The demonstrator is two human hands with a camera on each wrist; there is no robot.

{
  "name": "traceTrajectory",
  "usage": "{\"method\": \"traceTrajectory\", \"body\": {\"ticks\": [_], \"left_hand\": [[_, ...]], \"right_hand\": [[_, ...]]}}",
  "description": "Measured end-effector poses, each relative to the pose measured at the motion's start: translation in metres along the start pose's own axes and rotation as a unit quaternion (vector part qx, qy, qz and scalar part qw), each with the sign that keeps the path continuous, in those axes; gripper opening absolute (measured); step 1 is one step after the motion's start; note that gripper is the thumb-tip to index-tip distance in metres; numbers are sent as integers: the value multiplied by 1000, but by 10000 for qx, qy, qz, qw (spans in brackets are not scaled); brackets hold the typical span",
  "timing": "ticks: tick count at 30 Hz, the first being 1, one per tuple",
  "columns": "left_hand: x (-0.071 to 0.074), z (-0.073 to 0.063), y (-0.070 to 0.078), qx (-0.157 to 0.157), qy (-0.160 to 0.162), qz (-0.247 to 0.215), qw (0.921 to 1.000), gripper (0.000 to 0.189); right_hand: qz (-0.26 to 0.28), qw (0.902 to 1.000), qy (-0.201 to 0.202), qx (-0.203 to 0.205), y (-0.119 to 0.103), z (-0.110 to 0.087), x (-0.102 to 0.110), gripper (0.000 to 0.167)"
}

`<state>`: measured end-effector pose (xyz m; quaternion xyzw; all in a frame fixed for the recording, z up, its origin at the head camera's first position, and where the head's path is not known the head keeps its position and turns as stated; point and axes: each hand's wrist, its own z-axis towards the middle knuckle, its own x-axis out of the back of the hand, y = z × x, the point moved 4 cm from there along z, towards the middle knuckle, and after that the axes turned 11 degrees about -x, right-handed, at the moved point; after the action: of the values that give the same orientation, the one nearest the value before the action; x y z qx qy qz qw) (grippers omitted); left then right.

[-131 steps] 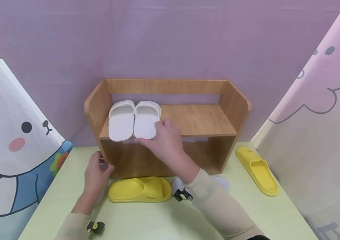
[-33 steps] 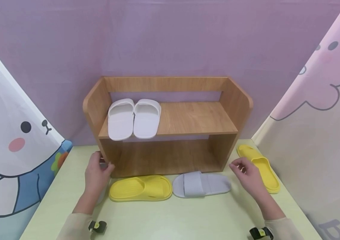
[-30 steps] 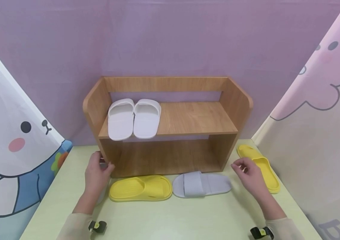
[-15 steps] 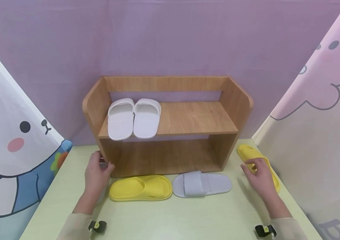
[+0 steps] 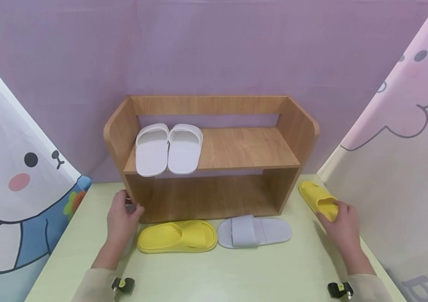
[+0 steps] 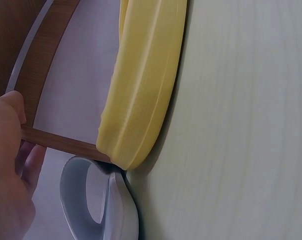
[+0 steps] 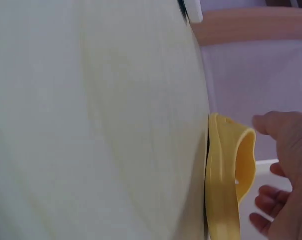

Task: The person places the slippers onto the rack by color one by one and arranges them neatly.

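My left hand (image 5: 121, 222) grips the front edge of the wooden shoe rack's (image 5: 249, 147) left side panel, thumb in front and fingers behind. Beside that panel, a grey slipper (image 6: 122, 210) lies mostly hidden under the left hand in the head view. Over at the right, my right hand (image 5: 343, 224) hovers at a yellow slipper (image 5: 313, 195), covering its heel end. In the right wrist view its thumb and fingers are spread apart near the slipper's strap (image 7: 245, 160), with a gap between. A pair of white slippers (image 5: 152, 153) stands on the upper shelf's left half.
In front of the rack, a second yellow slipper (image 5: 177, 237) and a grey slipper (image 5: 253, 232) lie sideways in a row on the pale table (image 5: 214, 277). A purple cloth (image 5: 214, 50) hangs behind, with printed cloths at both sides.
My right hand has left the white slippers on the upper shelf and moved right, now over the right yellow slipper. My left hand stays on the rack's side panel.
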<state>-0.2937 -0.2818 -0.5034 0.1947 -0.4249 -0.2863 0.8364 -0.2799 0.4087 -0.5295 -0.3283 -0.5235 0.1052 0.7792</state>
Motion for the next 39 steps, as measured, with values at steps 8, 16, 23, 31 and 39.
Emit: {"method": "traceTrajectory", "body": {"ticks": [8,16,23,31,39], "left_hand": [[0,0,-1,-11,40,-10,10000,48],[-1,0,-2,47,-26,-13,10000,49],[-1,0,-3,155,-70,-39,9998,51],[-2,0,-4,-15,7,-50,10000,49],[-2,1,-3,33,-13,-54,10000,50]], "right_hand": [[-466,9956,-596,-559,20,4,2,99],[-625,9909,-913,-770,27,5,6,111],[-861,9846,-1239,-887,31,7,5,118],[-961,9765,-1687,-938,35,10,4,122],[-1022,9693,-2017,-963,28,8,7,120]]}}
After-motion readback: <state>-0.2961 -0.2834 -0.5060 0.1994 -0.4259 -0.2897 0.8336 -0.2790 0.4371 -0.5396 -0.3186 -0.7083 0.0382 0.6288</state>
